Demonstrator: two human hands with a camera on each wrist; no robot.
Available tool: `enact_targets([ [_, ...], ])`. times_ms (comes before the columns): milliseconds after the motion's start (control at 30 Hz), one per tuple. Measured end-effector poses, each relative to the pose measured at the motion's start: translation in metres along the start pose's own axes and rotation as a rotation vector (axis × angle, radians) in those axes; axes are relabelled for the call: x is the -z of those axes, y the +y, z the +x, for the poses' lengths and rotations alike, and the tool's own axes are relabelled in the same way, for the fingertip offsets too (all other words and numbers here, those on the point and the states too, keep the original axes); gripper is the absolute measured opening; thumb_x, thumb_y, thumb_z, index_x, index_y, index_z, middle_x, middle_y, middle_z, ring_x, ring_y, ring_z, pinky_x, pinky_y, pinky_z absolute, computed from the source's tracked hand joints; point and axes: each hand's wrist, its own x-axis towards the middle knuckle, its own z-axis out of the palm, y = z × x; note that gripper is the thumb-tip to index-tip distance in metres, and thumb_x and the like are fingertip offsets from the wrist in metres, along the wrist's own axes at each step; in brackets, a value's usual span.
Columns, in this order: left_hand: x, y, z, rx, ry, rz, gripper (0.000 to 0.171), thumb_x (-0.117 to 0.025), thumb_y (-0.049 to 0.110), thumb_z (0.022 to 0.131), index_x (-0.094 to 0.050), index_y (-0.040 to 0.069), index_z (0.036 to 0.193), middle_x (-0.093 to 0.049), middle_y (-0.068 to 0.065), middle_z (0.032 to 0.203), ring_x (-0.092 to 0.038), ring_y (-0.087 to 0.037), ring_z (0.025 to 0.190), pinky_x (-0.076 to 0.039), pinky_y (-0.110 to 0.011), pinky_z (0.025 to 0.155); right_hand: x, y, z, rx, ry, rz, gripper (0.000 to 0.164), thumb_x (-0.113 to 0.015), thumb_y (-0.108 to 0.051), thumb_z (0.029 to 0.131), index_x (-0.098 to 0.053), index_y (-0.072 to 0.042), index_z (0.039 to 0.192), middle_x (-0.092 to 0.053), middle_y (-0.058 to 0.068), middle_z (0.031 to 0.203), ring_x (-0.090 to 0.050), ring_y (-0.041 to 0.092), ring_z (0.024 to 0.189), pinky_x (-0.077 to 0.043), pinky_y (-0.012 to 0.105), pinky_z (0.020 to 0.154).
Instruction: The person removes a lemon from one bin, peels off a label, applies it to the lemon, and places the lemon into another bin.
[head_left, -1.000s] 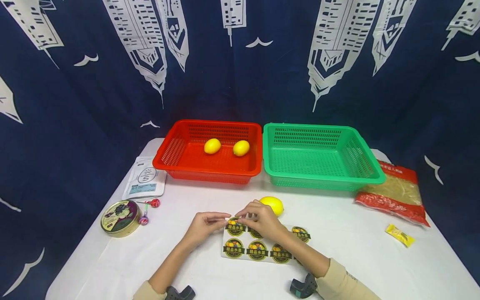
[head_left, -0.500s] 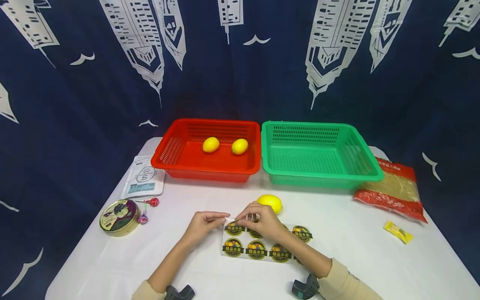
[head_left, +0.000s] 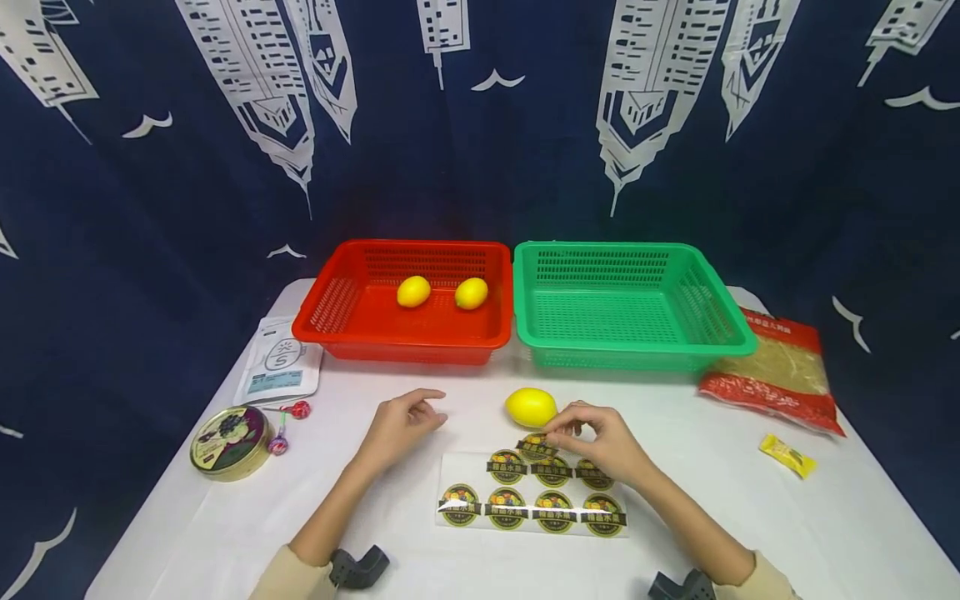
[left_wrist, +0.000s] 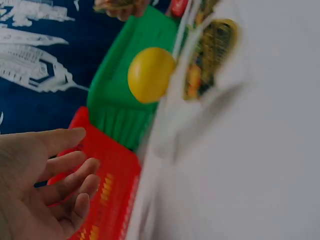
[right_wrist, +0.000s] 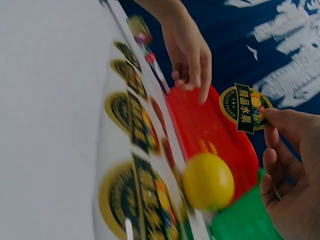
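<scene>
Between thumb and forefinger my right hand (head_left: 600, 437) pinches a round black-and-gold fruit sticker (right_wrist: 245, 108) by its edge, above the table. The sticker sheet (head_left: 457, 467) lies flat below it, with a bare spot at its top left corner and several stickers still on it. Just beyond the held sticker, a lemon (head_left: 531, 407) sits on the white table. My left hand (head_left: 401, 429) hovers left of the lemon, holding nothing, its fingers loosely bent; the left wrist view shows its bare palm and fingers (left_wrist: 75, 165).
At the back stand a red basket (head_left: 405, 347) with two lemons and a green basket (head_left: 637, 354). On the left are a white pouch (head_left: 279, 358), a round tin (head_left: 230, 442) and two lollipops (head_left: 278, 445). A red pasta bag (head_left: 780, 367) and a yellow-wrapped candy (head_left: 787, 455) lie right.
The top-left sticker has come off the sheet into my right hand, which has moved right. My left hand has let go of the sheet's corner and lifted away.
</scene>
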Motion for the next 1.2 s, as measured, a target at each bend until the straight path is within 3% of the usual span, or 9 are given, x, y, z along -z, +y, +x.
enact_targets([
  [100, -0.009, 0.013, 0.018, -0.104, 0.0, -0.047, 0.046, -0.077, 0.02, 0.076, -0.062, 0.011, 0.118, -0.066, 0.002, 0.096, -0.06, -0.011, 0.089, -0.052, -0.031, 0.074, 0.018, -0.005, -0.003, -0.051, 0.048, -0.03, 0.013, -0.068, 0.003, 0.079, -0.069, -0.005, 0.09, -0.066, 0.004, 0.08, -0.053, 0.013, 0.069, -0.046, 0.024, 0.062],
  [233, -0.032, 0.022, 0.037, -0.18, -0.106, -0.156, 0.061, -0.079, 0.021, 0.074, -0.053, 0.012, 0.129, -0.057, -0.002, 0.124, -0.052, -0.017, 0.113, -0.048, -0.031, 0.09, 0.031, -0.018, -0.004, -0.116, 0.097, -0.047, 0.011, -0.067, 0.003, 0.081, -0.068, 0.0, 0.091, -0.067, 0.009, 0.081, -0.054, 0.015, 0.066, -0.046, 0.026, 0.059],
  [400, -0.059, 0.019, 0.047, -0.154, -0.234, -0.227, 0.067, -0.078, 0.021, 0.075, -0.048, 0.01, 0.134, -0.052, -0.007, 0.13, -0.051, -0.025, 0.117, -0.044, -0.035, 0.096, 0.036, -0.022, -0.006, -0.135, 0.122, -0.064, 0.009, -0.066, 0.003, 0.081, -0.067, 0.003, 0.09, -0.067, 0.015, 0.081, -0.055, 0.015, 0.066, -0.046, 0.026, 0.059],
  [567, -0.073, 0.011, 0.049, -0.112, -0.296, -0.287, 0.068, -0.078, 0.018, 0.074, -0.048, 0.012, 0.134, -0.052, -0.01, 0.13, -0.053, -0.024, 0.115, -0.044, -0.032, 0.096, 0.037, -0.017, -0.004, -0.144, 0.121, -0.07, 0.01, -0.066, 0.002, 0.082, -0.067, 0.002, 0.091, -0.067, 0.015, 0.082, -0.055, 0.014, 0.066, -0.046, 0.026, 0.058],
  [733, -0.085, 0.006, 0.05, -0.122, -0.303, -0.318, 0.06, -0.078, 0.017, 0.074, -0.053, 0.014, 0.129, -0.056, -0.003, 0.127, -0.057, -0.016, 0.11, -0.045, -0.022, 0.092, 0.039, -0.012, 0.001, -0.162, 0.102, -0.087, 0.01, -0.066, -0.001, 0.083, -0.068, 0.001, 0.093, -0.068, 0.013, 0.085, -0.056, 0.016, 0.069, -0.047, 0.027, 0.06],
  [933, -0.089, 0.007, 0.048, -0.129, -0.24, -0.31, 0.055, -0.08, 0.015, 0.072, -0.059, 0.014, 0.123, -0.061, -0.001, 0.12, -0.061, -0.012, 0.102, -0.048, -0.02, 0.086, 0.039, -0.011, 0.011, -0.203, 0.092, -0.101, 0.01, -0.067, -0.005, 0.083, -0.068, -0.001, 0.092, -0.068, 0.01, 0.086, -0.056, 0.018, 0.07, -0.046, 0.027, 0.061],
  [1033, -0.084, 0.009, 0.043, -0.117, -0.237, -0.357, 0.056, -0.08, 0.009, 0.071, -0.059, 0.009, 0.123, -0.061, -0.006, 0.12, -0.06, -0.017, 0.104, -0.048, -0.023, 0.087, 0.035, -0.013, 0.019, -0.223, 0.06, -0.106, 0.011, -0.068, -0.008, 0.083, -0.069, -0.002, 0.091, -0.067, 0.009, 0.083, -0.056, 0.019, 0.07, -0.045, 0.026, 0.06],
  [1200, -0.084, 0.005, 0.038, -0.075, -0.257, -0.453, 0.055, -0.079, 0.005, 0.071, -0.057, 0.006, 0.122, -0.06, -0.01, 0.12, -0.058, -0.022, 0.109, -0.047, -0.025, 0.09, 0.023, 0.011, 0.03, -0.225, -0.011, -0.056, 0.013, -0.071, -0.015, 0.082, -0.07, -0.006, 0.091, -0.067, 0.004, 0.082, -0.056, 0.018, 0.07, -0.046, 0.026, 0.062],
])
